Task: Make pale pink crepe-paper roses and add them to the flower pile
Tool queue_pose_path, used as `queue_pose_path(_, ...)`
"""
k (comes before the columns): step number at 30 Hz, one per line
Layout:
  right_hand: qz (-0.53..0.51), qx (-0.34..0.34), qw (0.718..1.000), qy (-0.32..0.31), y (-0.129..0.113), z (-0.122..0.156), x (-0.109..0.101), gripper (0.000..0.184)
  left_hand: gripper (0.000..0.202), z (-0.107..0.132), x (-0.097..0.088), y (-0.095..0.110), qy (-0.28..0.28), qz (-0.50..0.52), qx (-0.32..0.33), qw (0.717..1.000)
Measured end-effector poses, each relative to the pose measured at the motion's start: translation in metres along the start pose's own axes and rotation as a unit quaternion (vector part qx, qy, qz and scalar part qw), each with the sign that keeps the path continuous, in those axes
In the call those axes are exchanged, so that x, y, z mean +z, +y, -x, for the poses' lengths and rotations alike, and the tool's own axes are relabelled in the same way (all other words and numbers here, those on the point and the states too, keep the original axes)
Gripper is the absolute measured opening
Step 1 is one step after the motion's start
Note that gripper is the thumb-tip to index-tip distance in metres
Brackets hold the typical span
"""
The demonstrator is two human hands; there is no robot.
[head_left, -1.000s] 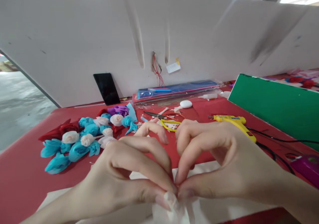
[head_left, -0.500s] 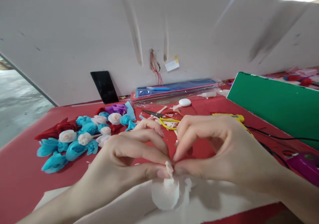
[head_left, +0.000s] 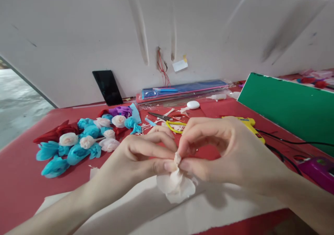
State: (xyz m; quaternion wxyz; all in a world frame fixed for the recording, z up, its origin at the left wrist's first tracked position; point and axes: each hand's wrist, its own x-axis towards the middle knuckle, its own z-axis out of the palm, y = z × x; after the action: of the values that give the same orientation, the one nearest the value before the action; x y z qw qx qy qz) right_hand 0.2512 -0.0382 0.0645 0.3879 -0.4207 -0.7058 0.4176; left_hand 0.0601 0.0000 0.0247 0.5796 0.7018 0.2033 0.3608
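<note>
A pale pink paper flower (head_left: 180, 188) hangs petals-down between my two hands, its gathered base pointing up. My left hand (head_left: 146, 156) pinches that base between thumb and index finger from the left. From the other side, the thumb and fingers of my right hand (head_left: 214, 153) close on the same twisted base. Below the petals lies a sheet of cream paper (head_left: 125, 210). Just beyond my fingers are yellow-and-red-handled scissors (head_left: 173, 127) among thin paper scraps.
Blue, white, red and purple paper flowers (head_left: 88, 141) are heaped at left on the red table (head_left: 18, 179). A black phone (head_left: 106, 87) leans on the back wall. At right are a yellow glue gun (head_left: 250, 123), a green board (head_left: 289, 106) and a purple device (head_left: 319, 170).
The flower has turned so its petals spread lower and wider, and its twisted base now shows above my thumbs. My right fingers have lifted slightly. The view has shifted a little.
</note>
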Motion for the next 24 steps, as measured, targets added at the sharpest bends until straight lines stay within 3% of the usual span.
queue_pose_path(11,-0.134,0.11,0.984,-0.034,0.0065,0.0035,0.0055,0.005,0.012,-0.0006,0.0027,-0.005,-0.031,0.12,-0.063,0.99)
queue_pose_path(16,-0.192,0.106,0.974,-0.053,0.004,0.0028,0.0061,0.009,0.005,-0.0013,0.0032,-0.0045,-0.036,0.16,-0.062,0.985)
queue_pose_path(24,-0.188,0.129,0.973,-0.046,0.0055,0.0014,0.0063,0.008,0.024,-0.0053,0.006,-0.0013,-0.043,0.21,-0.077,0.974)
